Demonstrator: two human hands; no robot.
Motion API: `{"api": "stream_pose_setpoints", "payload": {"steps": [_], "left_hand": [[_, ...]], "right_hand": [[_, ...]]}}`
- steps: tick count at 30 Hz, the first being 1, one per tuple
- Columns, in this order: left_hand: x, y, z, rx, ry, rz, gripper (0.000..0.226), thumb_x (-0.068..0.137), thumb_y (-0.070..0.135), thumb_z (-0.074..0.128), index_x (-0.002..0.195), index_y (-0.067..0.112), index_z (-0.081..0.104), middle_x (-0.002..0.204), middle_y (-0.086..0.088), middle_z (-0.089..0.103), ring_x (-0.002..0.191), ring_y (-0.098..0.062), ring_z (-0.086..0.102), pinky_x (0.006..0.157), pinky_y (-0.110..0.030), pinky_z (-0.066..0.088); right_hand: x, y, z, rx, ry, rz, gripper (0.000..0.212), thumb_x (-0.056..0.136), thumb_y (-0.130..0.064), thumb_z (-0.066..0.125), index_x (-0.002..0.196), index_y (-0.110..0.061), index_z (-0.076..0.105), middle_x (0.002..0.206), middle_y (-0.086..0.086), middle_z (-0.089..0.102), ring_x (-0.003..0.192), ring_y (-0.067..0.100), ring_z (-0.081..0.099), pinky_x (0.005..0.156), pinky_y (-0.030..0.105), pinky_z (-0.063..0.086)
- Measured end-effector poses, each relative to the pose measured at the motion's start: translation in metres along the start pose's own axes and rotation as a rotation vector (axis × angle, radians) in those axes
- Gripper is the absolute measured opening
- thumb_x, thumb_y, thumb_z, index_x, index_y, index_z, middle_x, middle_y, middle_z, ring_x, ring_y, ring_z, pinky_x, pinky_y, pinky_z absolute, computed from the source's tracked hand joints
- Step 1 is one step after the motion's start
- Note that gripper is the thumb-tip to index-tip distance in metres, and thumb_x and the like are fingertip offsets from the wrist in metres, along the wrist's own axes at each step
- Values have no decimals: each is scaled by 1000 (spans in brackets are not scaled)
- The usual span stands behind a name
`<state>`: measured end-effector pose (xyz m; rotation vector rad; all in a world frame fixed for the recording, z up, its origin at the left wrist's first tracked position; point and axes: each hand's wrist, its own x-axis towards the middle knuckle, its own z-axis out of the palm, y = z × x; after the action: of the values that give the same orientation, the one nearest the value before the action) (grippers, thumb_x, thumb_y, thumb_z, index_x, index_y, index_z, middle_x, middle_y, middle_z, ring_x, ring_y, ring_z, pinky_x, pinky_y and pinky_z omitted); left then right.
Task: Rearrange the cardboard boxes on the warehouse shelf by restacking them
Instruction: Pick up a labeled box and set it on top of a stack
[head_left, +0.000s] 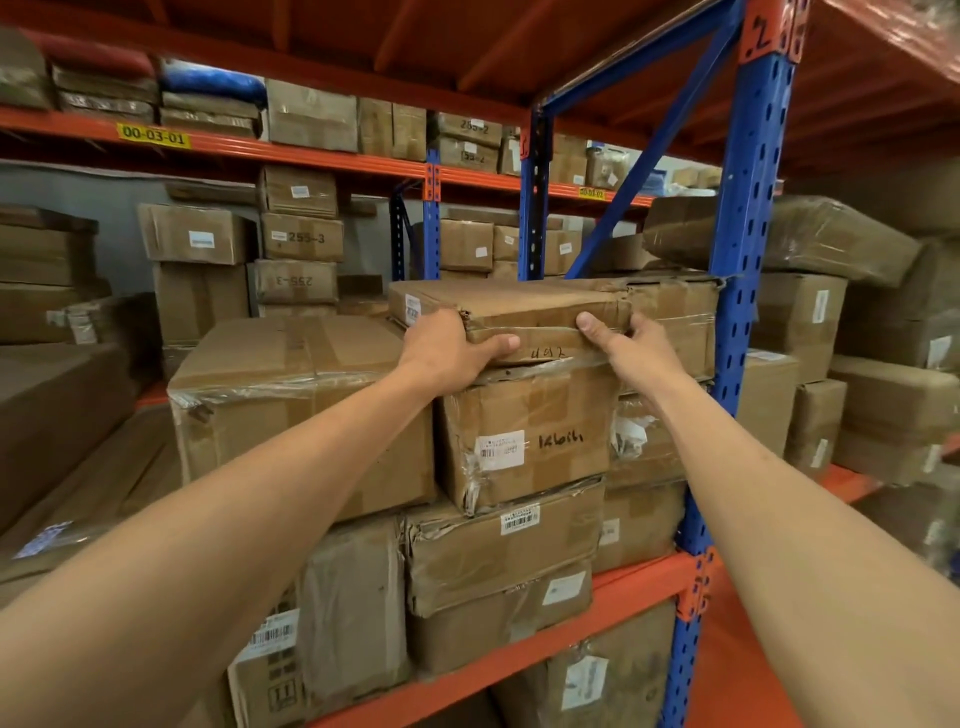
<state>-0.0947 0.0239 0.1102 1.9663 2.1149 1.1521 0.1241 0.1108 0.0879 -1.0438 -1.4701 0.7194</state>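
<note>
A flat, worn cardboard box (514, 306) lies on top of the stack at the middle of the shelf. My left hand (449, 348) grips its near left corner, thumb under the front edge. My right hand (631, 345) holds its near right corner, thumb on the front face. Under it sits a taped box marked in black pen (524, 431), which rests on two more crushed boxes (504, 551). A large tape-wrapped box (291, 395) stands just to the left, its top a little lower than the flat box.
A blue upright post (737, 291) stands close to the right of my right hand, with a diagonal brace behind. More boxes (670, 322) sit between the stack and the post. The orange shelf beam (519, 654) runs below. Further racks hold many boxes behind and to the right.
</note>
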Motion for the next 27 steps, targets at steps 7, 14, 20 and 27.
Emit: {"api": "stream_pose_setpoints", "payload": {"steps": [7,14,20,27], "left_hand": [[-8,-12,-19,-28,-142,41,123,54,91,74,143,12,43,126,-1,63,114,-22,63,92,-36,57],[-49,-42,-98,62,-31,129,106,81,70,72,157,10,30,155,-11,48,143,-31,44,116,-44,39],[-103,-147,-219,112,190,-12,99,87,69,67,157,9,31,147,-12,57,133,-31,55,107,-41,48],[-196,-300,-360,241,353,-291,90,95,61,63,157,4,30,151,-18,51,139,-37,49,112,-49,45]], "right_hand": [[-16,-13,10,-168,142,-68,89,91,-65,66,163,-25,32,166,6,38,151,31,37,121,56,35],[-46,-80,76,-523,240,-319,78,100,-67,46,162,-21,33,168,16,31,157,37,21,128,57,12],[-101,-153,199,-499,135,-455,80,100,-69,42,160,-15,38,162,28,37,153,44,27,127,55,12],[-196,-225,369,-347,-208,-568,80,96,-71,44,156,-18,43,153,26,48,139,47,46,115,59,38]]}}
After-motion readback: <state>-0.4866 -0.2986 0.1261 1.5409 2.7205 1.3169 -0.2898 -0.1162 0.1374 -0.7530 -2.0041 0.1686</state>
